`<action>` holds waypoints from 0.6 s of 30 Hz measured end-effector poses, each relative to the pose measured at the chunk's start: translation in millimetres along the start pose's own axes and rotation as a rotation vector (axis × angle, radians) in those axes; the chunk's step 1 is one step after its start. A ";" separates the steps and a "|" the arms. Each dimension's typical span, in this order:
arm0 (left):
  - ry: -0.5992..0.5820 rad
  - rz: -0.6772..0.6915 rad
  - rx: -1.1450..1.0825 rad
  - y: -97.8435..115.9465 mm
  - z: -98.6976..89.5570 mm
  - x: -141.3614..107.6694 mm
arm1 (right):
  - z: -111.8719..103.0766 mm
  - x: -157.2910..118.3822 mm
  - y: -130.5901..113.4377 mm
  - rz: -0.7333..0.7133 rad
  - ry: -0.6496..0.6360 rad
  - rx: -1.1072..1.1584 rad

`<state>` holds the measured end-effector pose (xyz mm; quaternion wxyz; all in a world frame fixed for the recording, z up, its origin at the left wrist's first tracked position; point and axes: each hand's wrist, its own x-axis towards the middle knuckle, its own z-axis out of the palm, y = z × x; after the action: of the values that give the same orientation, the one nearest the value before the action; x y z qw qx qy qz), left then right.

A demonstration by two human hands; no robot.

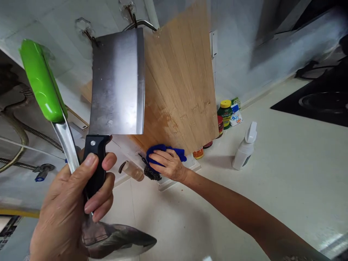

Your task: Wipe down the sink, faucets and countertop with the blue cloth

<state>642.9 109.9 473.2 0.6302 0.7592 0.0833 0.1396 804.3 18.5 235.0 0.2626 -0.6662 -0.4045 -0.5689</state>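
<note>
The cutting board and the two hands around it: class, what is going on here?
The right hand presses a blue cloth against the lower part of a wooden cutting board, which looks wet in places. The left hand grips a cleaver by its black handle, together with a green-handled metal utensil. A white spray bottle stands on the counter to the right.
</note>
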 end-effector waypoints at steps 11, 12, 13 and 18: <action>-0.111 -0.022 0.017 9.3 6.0 -2.7 | -25.0 -195.6 -36.5 0.831 -0.296 0.383; -0.111 -0.027 0.015 9.1 6.2 -2.8 | -30.7 -202.9 -36.1 1.001 -0.231 0.424; -0.104 -0.031 0.007 8.6 6.4 -2.8 | -37.4 -206.3 -35.2 1.160 -0.170 0.493; -0.056 -0.048 -0.051 5.1 8.1 -1.8 | -86.3 -208.9 -27.5 1.542 -0.052 0.964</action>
<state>643.5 100.8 476.7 0.6545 0.7444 0.0802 0.1052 728.9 -86.9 47.8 0.8113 -0.5827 -0.0464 0.0105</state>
